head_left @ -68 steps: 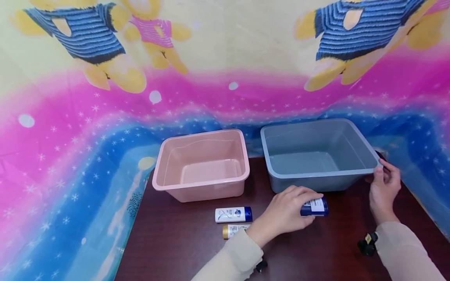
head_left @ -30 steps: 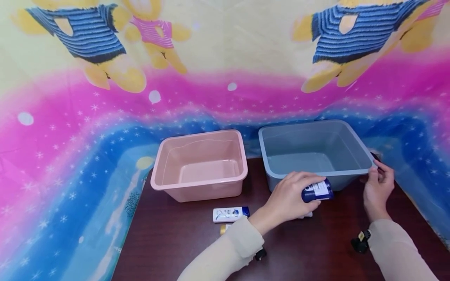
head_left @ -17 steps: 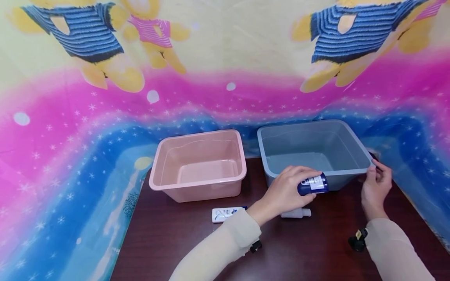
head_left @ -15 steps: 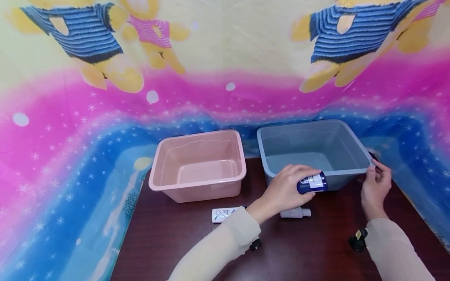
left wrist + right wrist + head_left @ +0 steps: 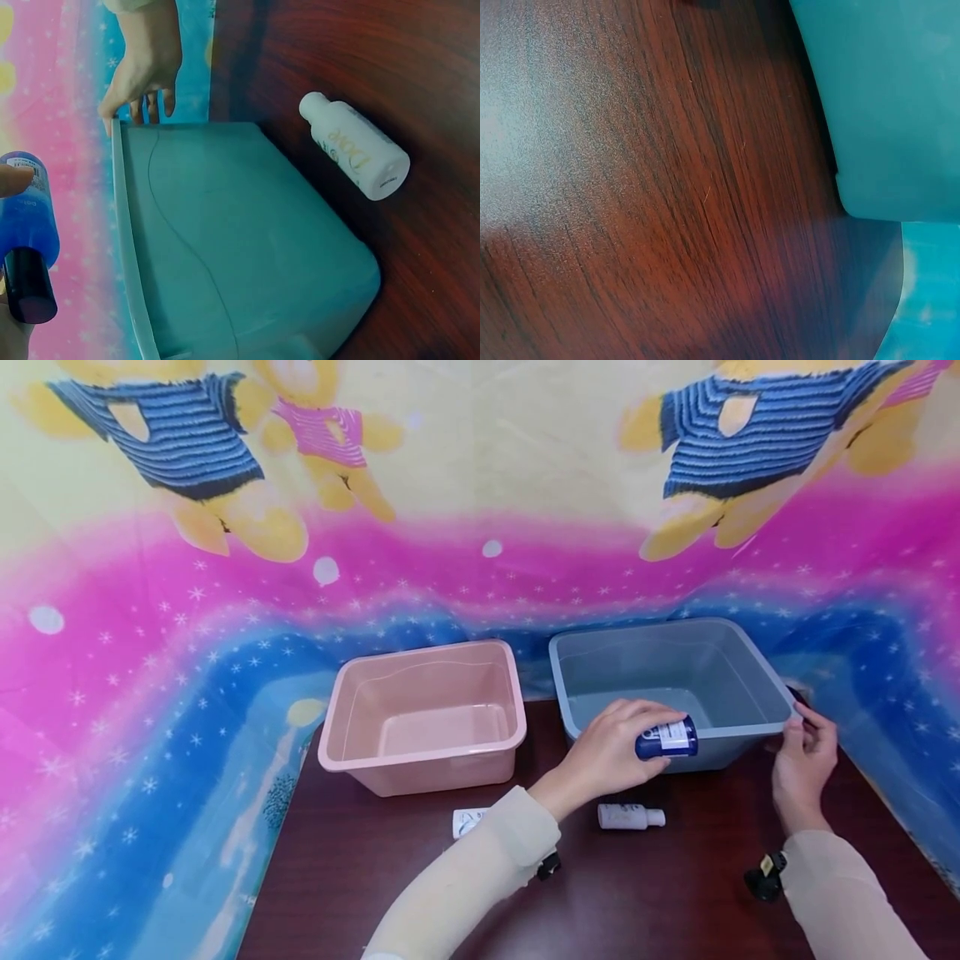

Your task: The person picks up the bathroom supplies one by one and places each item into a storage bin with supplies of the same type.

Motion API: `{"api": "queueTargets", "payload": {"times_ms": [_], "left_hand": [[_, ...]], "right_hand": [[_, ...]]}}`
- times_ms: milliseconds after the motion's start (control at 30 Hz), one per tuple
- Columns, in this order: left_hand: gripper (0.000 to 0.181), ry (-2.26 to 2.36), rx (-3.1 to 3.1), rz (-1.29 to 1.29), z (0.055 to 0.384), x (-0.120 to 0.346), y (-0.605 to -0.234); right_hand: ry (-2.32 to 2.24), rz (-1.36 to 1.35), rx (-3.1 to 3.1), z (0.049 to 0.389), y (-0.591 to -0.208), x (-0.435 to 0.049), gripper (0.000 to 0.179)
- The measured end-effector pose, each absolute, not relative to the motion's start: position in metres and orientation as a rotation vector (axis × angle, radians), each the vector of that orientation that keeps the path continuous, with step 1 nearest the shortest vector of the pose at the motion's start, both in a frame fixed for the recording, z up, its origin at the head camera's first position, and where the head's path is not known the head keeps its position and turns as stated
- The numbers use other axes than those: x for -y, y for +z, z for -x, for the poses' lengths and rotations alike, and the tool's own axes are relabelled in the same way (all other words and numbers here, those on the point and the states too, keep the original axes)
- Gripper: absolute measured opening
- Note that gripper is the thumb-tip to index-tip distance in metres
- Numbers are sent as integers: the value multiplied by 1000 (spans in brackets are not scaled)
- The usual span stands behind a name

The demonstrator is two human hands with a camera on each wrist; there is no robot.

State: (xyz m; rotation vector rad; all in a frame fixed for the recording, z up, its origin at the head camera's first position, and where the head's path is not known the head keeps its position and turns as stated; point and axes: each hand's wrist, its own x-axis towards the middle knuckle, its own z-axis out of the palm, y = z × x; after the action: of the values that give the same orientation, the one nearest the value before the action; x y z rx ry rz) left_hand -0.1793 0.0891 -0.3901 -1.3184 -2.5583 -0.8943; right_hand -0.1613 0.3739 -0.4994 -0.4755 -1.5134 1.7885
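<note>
My left hand point(image 5: 611, 752) grips a blue bottle point(image 5: 667, 737) with a white label, held in front of the near rim of the grey-blue basin point(image 5: 645, 727). In the left wrist view the blue bottle point(image 5: 28, 217) shows a black cap, with a thumb across its label. My right hand point(image 5: 804, 768) holds the basin's near right corner, thumb and fingers at the rim; the left wrist view shows this hand point(image 5: 150, 64) at that corner too. Below the left hand lies a white Dove bottle point(image 5: 626, 817) on its side. The right hand is outside the right wrist view.
A pink basin point(image 5: 427, 768) stands left of the grey-blue one on the dark wooden table point(image 5: 660, 893). A white bottle point(image 5: 467, 821) lies in front of it, partly under the left forearm. A patterned cloth point(image 5: 465, 568) hangs behind.
My left hand has raised the blue bottle from low over the table toward the basin's near rim. The Dove bottle has come into view; the left sleeve now hides the gold-capped bottle. My right hand stays at the rim.
</note>
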Motion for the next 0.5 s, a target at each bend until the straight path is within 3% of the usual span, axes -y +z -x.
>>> {"api": "queueTargets", "payload": {"times_ms": [500], "left_hand": [[59, -903, 2530, 1325, 201, -91, -385]], "right_hand": [[1757, 499, 1518, 166, -507, -378, 27]]}}
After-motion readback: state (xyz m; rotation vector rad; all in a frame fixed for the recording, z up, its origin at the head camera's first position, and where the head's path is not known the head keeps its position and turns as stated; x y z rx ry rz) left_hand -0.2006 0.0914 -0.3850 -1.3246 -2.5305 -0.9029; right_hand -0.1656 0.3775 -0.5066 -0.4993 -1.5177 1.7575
